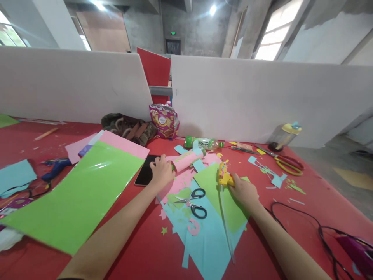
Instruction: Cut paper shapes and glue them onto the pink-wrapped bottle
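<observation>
Gripping the pink rolled paper tube (188,158), left hand (161,173) wraps it tight; further right, right hand (244,191) clutches the yellow plastic glue gun (223,175).

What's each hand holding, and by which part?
Left hand grips the pink roll at one end; right hand holds the yellow glue gun by its handle.

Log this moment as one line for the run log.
left hand: shut on pink paper roll | right hand: shut on yellow glue gun | black-handled scissors: between the hands, on light blue paper
</observation>
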`<control>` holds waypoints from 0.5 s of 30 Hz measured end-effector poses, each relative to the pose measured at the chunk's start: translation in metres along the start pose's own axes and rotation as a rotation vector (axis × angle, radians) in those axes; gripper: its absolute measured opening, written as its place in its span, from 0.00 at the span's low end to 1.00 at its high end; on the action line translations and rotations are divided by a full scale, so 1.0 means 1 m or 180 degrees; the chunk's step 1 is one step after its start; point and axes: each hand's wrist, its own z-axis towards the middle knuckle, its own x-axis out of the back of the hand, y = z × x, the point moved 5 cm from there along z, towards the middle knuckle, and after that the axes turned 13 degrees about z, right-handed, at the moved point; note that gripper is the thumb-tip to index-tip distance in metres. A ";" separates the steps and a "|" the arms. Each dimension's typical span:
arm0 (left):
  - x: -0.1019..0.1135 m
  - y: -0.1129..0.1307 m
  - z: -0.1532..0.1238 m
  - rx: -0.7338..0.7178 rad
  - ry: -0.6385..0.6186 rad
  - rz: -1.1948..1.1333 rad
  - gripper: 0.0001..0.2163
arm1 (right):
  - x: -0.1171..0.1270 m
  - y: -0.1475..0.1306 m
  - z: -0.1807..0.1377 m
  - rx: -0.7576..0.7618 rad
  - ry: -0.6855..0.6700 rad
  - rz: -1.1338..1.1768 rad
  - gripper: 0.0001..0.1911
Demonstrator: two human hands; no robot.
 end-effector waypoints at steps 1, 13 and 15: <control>0.000 -0.003 0.002 0.0021 0.0009 0.0012 0.13 | 0.000 0.000 0.000 -0.0010 0.0011 0.0019 0.16; -0.002 -0.013 0.008 0.0193 0.0291 -0.0151 0.19 | 0.000 -0.001 -0.002 -0.0053 0.0227 0.0083 0.18; 0.000 -0.011 0.000 0.0162 0.0391 -0.0247 0.22 | -0.001 0.000 -0.002 -0.0030 0.0300 0.0086 0.18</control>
